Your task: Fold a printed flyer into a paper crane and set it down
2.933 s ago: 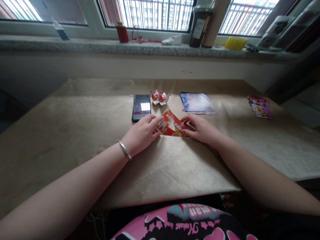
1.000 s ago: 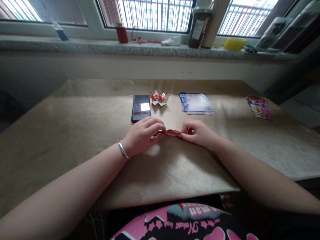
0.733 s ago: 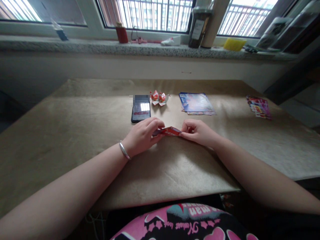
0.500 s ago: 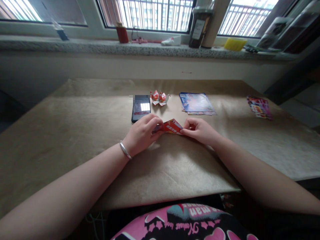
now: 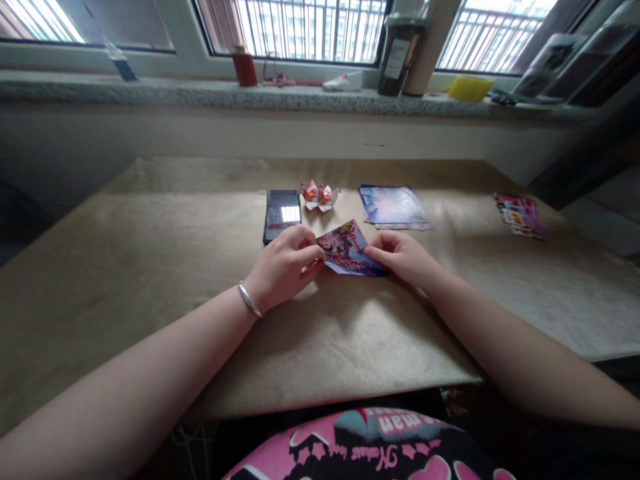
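Between my two hands is a sheet of printed paper (image 5: pixel 350 252), its purple, blue and red picture side facing me and one corner pointing away. My left hand (image 5: pixel 293 263), with a silver bangle on the wrist, pinches the paper's left corner. On the right side, my right hand (image 5: pixel 403 255) grips the opposite corner between thumb and curled fingers. Just beyond the left hand lies a dark smartphone (image 5: pixel 280 219), partly covered by that hand. Two small folded paper figures (image 5: pixel 319 196), red and white, stand beside the phone.
A stack of blue printed sheets (image 5: pixel 395 205) lies behind my right hand. Farther right on the table (image 5: pixel 150 293) is a pile of colourful printed papers (image 5: pixel 520 215). The granite windowsill (image 5: pixel 190 92) holds a red container (image 5: pixel 245 67), a dark jar (image 5: pixel 397 57) and a yellow object (image 5: pixel 470 88).
The paper showed a red, lettered, folded face before; now it is opened wider and shows its purple-blue picture side. Both hands stay nearly in place.
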### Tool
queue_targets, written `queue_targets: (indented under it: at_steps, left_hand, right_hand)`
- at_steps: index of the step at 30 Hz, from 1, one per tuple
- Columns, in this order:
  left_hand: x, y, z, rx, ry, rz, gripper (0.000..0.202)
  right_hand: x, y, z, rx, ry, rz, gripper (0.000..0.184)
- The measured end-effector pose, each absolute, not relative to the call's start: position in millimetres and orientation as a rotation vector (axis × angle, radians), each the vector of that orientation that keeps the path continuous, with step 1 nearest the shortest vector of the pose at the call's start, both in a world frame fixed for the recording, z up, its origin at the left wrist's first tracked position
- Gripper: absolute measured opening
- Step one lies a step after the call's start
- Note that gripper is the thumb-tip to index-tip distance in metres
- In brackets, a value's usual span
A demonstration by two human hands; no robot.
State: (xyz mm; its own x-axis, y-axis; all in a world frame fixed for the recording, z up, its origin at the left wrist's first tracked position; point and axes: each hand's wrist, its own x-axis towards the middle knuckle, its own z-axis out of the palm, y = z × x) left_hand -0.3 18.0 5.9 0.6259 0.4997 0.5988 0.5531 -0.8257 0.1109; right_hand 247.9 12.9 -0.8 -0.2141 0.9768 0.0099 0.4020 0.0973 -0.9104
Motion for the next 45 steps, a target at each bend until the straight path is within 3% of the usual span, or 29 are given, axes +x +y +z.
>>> queue_targets:
  at_steps: [10,25,43,45]
  left_hand:
    - [-2.8,18.4,7.2,-2.925,-0.683,-0.676,0.004]
    - [-2.7,21.2,6.5,-3.114,-0.549,-0.558,0.023]
    - [-1.6,18.8,8.7,-3.190,-0.609,-0.454,0.023]
    - [-0.8,18.4,8.9,-3.182,-0.594,-0.457,0.024]
  right_hand:
    - [256.2,18.1,-4.7,-1.499,-1.835,0.696,0.023]
    - [261.3,24.4,-10.2,-1.631,-1.921,0.672,0.024]
    - [251.4,17.7,-2.7,-1.775,-2.162,0.331,0.018]
    - [251.3,16.7,-2.6,-1.735,-2.127,0.346,0.024]
